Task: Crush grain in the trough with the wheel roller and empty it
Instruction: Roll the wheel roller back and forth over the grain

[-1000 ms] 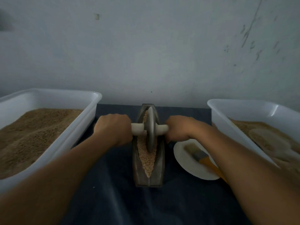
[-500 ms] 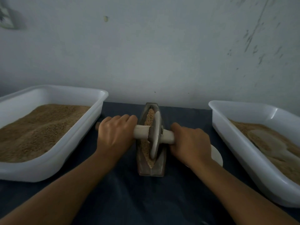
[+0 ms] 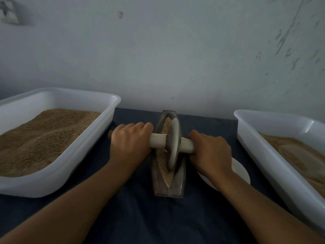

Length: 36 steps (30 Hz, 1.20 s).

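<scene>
I had the wheel roller standing in the grain of the trough, mid-bench; my left hand and right hand curled their fingers around its axle ends. White tubs of meal flanked it. My right wrist hid most of a white plate.

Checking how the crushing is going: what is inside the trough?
Pale grain lines the trough, with the wheel roller standing in it, held by left hand and right hand. Grain under the wheel is hidden.
</scene>
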Each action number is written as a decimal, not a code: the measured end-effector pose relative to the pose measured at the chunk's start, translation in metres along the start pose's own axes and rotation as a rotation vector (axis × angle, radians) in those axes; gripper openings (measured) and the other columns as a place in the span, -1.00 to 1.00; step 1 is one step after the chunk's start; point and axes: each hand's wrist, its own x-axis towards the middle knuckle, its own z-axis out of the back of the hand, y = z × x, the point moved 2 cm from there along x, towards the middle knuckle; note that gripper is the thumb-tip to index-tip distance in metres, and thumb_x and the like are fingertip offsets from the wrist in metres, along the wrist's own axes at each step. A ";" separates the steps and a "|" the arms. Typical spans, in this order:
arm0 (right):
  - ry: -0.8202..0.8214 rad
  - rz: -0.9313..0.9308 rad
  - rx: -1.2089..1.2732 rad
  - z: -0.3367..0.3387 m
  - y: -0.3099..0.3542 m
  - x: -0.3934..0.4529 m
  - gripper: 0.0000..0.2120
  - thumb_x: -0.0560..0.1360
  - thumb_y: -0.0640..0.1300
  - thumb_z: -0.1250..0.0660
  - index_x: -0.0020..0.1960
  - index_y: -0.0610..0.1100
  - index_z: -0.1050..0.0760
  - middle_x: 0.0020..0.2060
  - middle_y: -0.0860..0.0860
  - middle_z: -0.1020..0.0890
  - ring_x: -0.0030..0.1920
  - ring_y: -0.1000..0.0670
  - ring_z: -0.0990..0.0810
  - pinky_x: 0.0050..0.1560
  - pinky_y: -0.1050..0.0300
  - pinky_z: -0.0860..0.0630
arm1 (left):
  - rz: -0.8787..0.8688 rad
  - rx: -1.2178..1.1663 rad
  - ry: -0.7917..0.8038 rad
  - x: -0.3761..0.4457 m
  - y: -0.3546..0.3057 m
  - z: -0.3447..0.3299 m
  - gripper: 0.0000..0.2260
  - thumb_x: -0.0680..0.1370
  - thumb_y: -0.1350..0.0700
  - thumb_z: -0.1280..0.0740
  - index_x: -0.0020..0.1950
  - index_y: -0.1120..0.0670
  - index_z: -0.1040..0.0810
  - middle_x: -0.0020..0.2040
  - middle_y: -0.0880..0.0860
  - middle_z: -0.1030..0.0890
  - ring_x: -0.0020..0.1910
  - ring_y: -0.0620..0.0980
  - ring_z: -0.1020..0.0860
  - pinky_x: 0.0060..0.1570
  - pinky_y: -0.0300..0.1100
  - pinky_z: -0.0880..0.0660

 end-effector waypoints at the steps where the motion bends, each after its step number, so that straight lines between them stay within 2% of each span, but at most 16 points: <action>1: 0.036 -0.003 -0.017 -0.003 -0.001 0.005 -0.76 0.36 -0.03 -0.45 -0.17 0.09 -0.37 -0.40 0.13 -0.50 -0.42 0.02 -0.47 -0.32 0.12 -0.18 | -0.004 0.026 0.042 0.005 0.001 -0.004 -0.74 0.34 0.10 -0.52 -0.27 0.02 -0.42 -0.39 0.00 -0.50 -0.45 0.00 -0.44 -0.35 -0.16 -0.24; 4: 0.078 0.006 -0.042 -0.011 -0.004 0.018 -0.80 0.37 0.02 -0.44 -0.13 0.09 -0.42 -0.36 0.12 -0.54 -0.39 0.00 -0.52 -0.32 0.11 -0.15 | 0.001 0.084 0.153 0.017 0.006 -0.019 -0.75 0.42 0.03 -0.47 -0.24 -0.02 -0.38 -0.33 -0.02 -0.54 -0.41 0.00 -0.50 -0.37 -0.16 -0.26; 6: 0.081 0.025 -0.046 -0.014 -0.005 0.027 -0.81 0.37 0.02 -0.44 -0.11 0.08 -0.44 -0.34 0.11 -0.57 -0.37 -0.02 -0.54 -0.31 0.10 -0.15 | 0.025 0.073 0.213 0.022 0.011 -0.030 -0.73 0.48 -0.03 -0.42 -0.21 -0.06 -0.32 -0.26 -0.04 -0.57 -0.34 -0.01 -0.54 -0.37 -0.16 -0.34; 9: 0.143 0.044 -0.066 -0.018 -0.005 0.043 -0.80 0.39 0.06 -0.44 -0.06 0.08 -0.48 -0.29 0.09 -0.60 -0.29 -0.05 -0.58 -0.32 0.09 -0.13 | 0.080 0.042 0.299 0.032 0.016 -0.039 -0.79 0.51 -0.08 -0.35 -0.20 -0.10 -0.34 -0.25 -0.05 -0.55 -0.31 0.00 -0.52 -0.35 -0.15 -0.39; 12: 0.250 0.037 -0.067 -0.023 -0.009 0.059 -0.79 0.39 0.11 -0.42 -0.06 0.10 -0.44 -0.33 0.11 -0.47 -0.30 -0.03 -0.48 -0.40 0.11 -0.11 | 0.132 0.040 0.454 0.045 0.020 -0.046 -0.86 0.49 -0.11 -0.33 -0.14 -0.13 -0.41 -0.28 -0.08 -0.45 -0.29 0.00 -0.46 -0.29 -0.12 -0.40; 14: 0.286 0.040 -0.061 -0.026 -0.012 0.067 -0.82 0.38 0.11 -0.39 -0.12 0.11 -0.41 -0.37 0.12 -0.36 -0.30 -0.05 -0.44 -0.42 0.13 -0.09 | 0.136 0.026 0.546 0.054 0.022 -0.050 -0.87 0.46 -0.13 -0.34 -0.09 -0.13 -0.47 -0.24 -0.07 -0.49 -0.26 0.01 -0.49 -0.25 -0.09 -0.44; 19: 0.423 0.084 -0.050 -0.037 -0.018 0.094 -0.88 0.35 0.11 -0.30 -0.15 0.11 -0.48 -0.32 0.10 -0.44 -0.31 -0.04 -0.42 -0.41 0.19 -0.16 | 0.168 -0.041 0.695 0.070 0.029 -0.055 -0.81 0.42 -0.14 -0.36 -0.01 -0.14 -0.54 -0.14 -0.04 -0.56 -0.18 0.04 -0.54 -0.17 -0.03 -0.48; 24: 0.519 0.077 -0.092 -0.048 -0.023 0.119 -0.78 0.34 0.16 -0.33 -0.06 0.14 -0.59 -0.24 0.06 -0.53 -0.29 -0.05 -0.47 -0.38 0.19 -0.23 | 0.219 -0.101 0.765 0.073 0.031 -0.058 -0.77 0.42 -0.14 -0.37 0.04 -0.11 -0.56 -0.14 -0.02 -0.56 -0.16 0.06 -0.56 -0.12 -0.01 -0.53; 27: 0.598 0.069 -0.079 -0.053 -0.026 0.121 -0.77 0.36 0.21 -0.34 -0.05 0.14 -0.58 -0.22 0.08 -0.54 -0.31 0.01 -0.48 -0.38 0.19 -0.24 | 0.194 -0.076 0.765 0.079 0.030 -0.059 -0.75 0.44 -0.16 -0.38 0.05 -0.10 -0.58 -0.15 -0.02 -0.56 -0.17 0.04 -0.55 -0.14 -0.03 -0.49; 30: 0.596 0.070 -0.072 -0.054 -0.028 0.116 -0.83 0.40 0.19 -0.33 -0.12 0.12 -0.55 -0.24 0.09 -0.54 -0.34 0.05 -0.44 -0.39 0.18 -0.26 | 0.167 -0.031 0.708 0.080 0.028 -0.058 -0.79 0.45 -0.15 -0.37 0.01 -0.10 -0.57 -0.21 -0.04 -0.52 -0.22 0.03 -0.52 -0.18 -0.05 -0.46; 33: 0.486 0.069 -0.050 -0.049 -0.027 0.098 -0.86 0.41 0.15 -0.31 -0.20 0.11 -0.47 -0.30 0.10 -0.49 -0.38 0.05 -0.39 -0.41 0.18 -0.24 | 0.099 0.048 0.467 0.067 0.021 -0.054 -0.88 0.49 -0.10 -0.36 -0.07 -0.09 -0.53 -0.26 -0.04 -0.52 -0.30 0.02 -0.47 -0.29 -0.10 -0.37; 36: 0.316 0.030 -0.020 -0.042 -0.023 0.075 -0.85 0.37 0.15 -0.32 -0.15 0.11 -0.47 -0.33 0.13 -0.48 -0.38 0.02 -0.34 -0.43 0.18 -0.12 | 0.035 0.108 0.214 0.050 0.014 -0.047 -0.88 0.54 0.01 -0.32 -0.17 -0.02 -0.47 -0.24 0.05 -0.60 -0.32 0.09 -0.55 -0.36 -0.13 -0.28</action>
